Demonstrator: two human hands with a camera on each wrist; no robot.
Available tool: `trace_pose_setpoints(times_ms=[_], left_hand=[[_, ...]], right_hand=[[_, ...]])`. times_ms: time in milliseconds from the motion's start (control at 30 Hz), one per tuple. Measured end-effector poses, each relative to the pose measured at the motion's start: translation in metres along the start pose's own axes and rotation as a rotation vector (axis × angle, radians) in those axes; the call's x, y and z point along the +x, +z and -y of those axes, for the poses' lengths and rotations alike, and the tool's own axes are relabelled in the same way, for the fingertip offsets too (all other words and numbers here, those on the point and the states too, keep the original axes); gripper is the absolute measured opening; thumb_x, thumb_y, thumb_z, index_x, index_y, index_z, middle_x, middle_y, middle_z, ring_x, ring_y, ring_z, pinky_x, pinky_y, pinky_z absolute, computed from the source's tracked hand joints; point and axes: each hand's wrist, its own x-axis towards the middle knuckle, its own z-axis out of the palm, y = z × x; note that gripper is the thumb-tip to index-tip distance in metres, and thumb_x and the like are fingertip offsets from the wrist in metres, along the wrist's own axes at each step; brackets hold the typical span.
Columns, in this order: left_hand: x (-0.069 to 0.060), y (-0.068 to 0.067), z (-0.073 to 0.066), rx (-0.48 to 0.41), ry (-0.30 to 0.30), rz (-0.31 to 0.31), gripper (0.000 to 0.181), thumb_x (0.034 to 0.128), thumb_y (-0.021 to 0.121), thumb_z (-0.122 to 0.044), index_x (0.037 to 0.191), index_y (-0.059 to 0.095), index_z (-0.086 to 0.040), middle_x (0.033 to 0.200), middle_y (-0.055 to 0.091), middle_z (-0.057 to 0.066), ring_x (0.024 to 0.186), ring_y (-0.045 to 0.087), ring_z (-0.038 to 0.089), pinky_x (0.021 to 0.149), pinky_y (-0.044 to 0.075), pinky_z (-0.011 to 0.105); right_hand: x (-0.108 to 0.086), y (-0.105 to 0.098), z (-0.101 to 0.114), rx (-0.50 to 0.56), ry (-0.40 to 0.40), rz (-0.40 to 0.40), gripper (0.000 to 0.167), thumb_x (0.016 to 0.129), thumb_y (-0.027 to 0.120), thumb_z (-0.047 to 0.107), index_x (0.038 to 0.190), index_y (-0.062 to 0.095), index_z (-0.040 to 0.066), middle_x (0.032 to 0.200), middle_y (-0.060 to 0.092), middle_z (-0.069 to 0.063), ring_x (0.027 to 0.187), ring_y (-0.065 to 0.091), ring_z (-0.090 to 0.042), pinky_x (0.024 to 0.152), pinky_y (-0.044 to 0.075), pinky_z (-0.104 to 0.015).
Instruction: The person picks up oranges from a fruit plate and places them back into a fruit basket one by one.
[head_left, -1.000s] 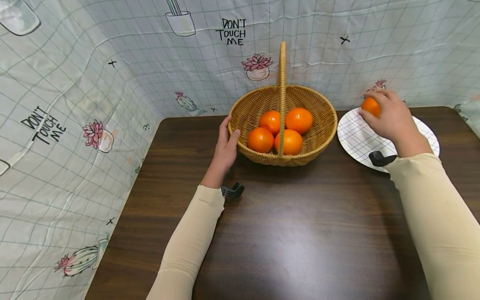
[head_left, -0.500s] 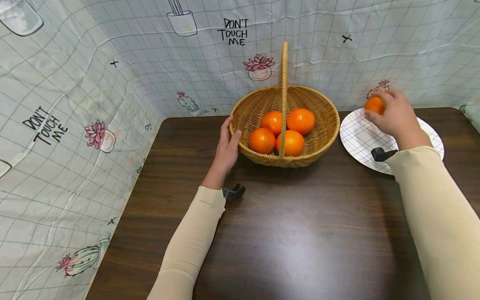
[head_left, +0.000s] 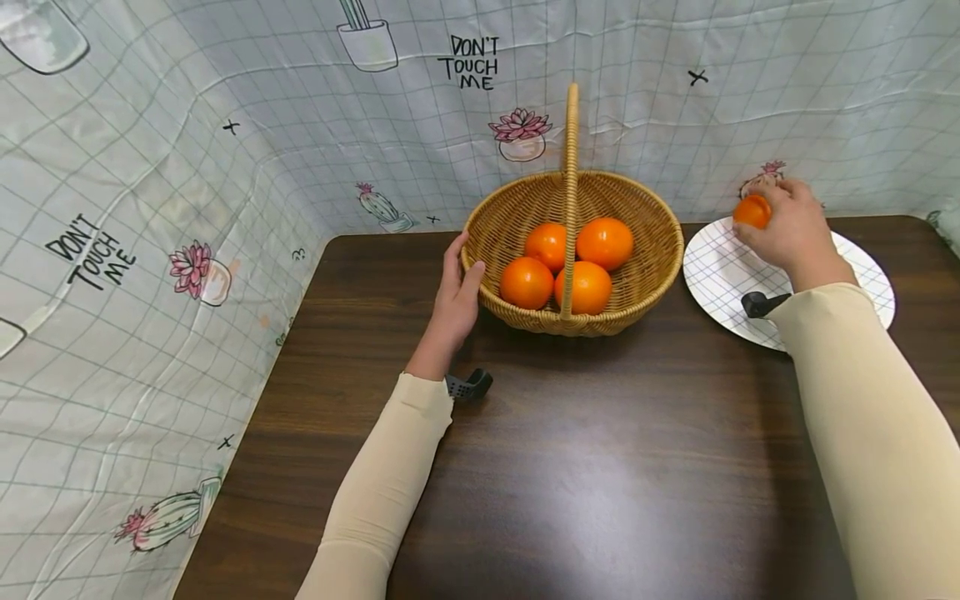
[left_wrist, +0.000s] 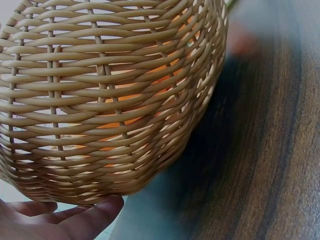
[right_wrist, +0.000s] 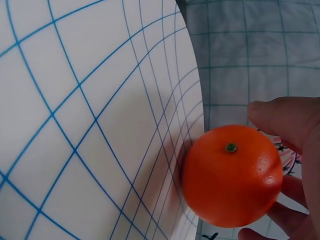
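On the far part of a white plate with blue grid lines [head_left: 720, 283] sits an orange [head_left: 752, 212]. My right hand [head_left: 798, 229] stands around its right side, fingers loosely curved. In the right wrist view a gap shows between a digit [right_wrist: 280, 112] and the orange [right_wrist: 232, 175], while other fingers lie beside or behind the fruit; whether they touch it cannot be told. With my left hand [head_left: 456, 304] I hold the left rim of a wicker basket [head_left: 517, 317], thumb at the front. Several oranges [head_left: 527, 283] lie inside the basket, under its tall handle [head_left: 572, 150].
The dark wooden table [head_left: 585, 467] carries both basket and plate, with the plate to the basket's right. A grid-patterned cloth [head_left: 420, 117] hangs behind the table and along its left side. A black wrist device [head_left: 469, 384] sticks out below my left hand.
The right hand has drawn slightly right, its fingers loosening from the orange, which keeps its place on the plate. My left hand stays on the basket rim. The whole view has shifted slightly.
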Motion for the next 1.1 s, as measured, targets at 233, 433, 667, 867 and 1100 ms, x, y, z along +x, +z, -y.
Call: trace_pose_setpoints(times_ms=[233, 433, 667, 867, 1100], left_hand=[[-0.001, 0.000, 0.001, 0.007, -0.008, 0.005, 0.054, 0.1042, 0.040, -0.035, 0.153, 0.017, -0.034, 0.161, 0.019, -0.001, 0.143, 0.032, 0.023, 0.116, 0.030, 0.044], [0.000, 0.001, 0.001, 0.004, 0.002, 0.007, 0.054, 0.1046, 0.040, -0.032, 0.153, 0.017, -0.034, 0.161, 0.019, -0.001, 0.143, 0.032, 0.023, 0.116, 0.029, 0.044], [0.000, 0.001, 0.000, -0.009, 0.013, 0.004, 0.053, 0.1048, 0.040, -0.030, 0.153, 0.018, -0.034, 0.161, 0.019, 0.000, 0.143, 0.032, 0.023, 0.116, 0.030, 0.044], [0.000, 0.001, 0.000, -0.008, 0.010, 0.000, 0.053, 0.1048, 0.040, -0.032, 0.152, 0.018, -0.035, 0.161, 0.019, 0.001, 0.143, 0.032, 0.023, 0.116, 0.029, 0.044], [0.000, 0.000, 0.001, 0.003, 0.002, -0.003, 0.053, 0.1045, 0.040, -0.034, 0.152, 0.018, -0.036, 0.161, 0.019, 0.000, 0.143, 0.031, 0.024, 0.117, 0.029, 0.045]], right_hand=[[0.003, 0.002, -0.005, -0.008, 0.022, 0.018, 0.075, 0.094, 0.056, 0.037, 0.155, 0.021, 0.012, 0.158, -0.001, -0.030, 0.138, 0.013, -0.060, 0.103, 0.026, -0.073], [0.002, 0.005, -0.009, 0.010, 0.031, -0.008, 0.073, 0.091, 0.060, 0.020, 0.154, 0.024, 0.010, 0.157, 0.004, -0.031, 0.137, 0.014, -0.059, 0.105, 0.026, -0.071], [0.001, 0.006, -0.011, 0.053, 0.077, -0.008, 0.074, 0.090, 0.063, 0.010, 0.154, 0.025, 0.012, 0.158, 0.001, -0.030, 0.138, 0.013, -0.059, 0.108, 0.023, -0.069], [-0.003, 0.008, -0.012, 0.065, 0.075, -0.005, 0.075, 0.090, 0.063, 0.010, 0.154, 0.024, 0.012, 0.157, 0.002, -0.030, 0.137, 0.014, -0.059, 0.107, 0.025, -0.070], [-0.011, 0.009, -0.010, 0.073, 0.070, -0.011, 0.074, 0.089, 0.062, 0.010, 0.153, 0.026, 0.010, 0.158, 0.005, -0.029, 0.137, 0.016, -0.057, 0.106, 0.026, -0.069]])
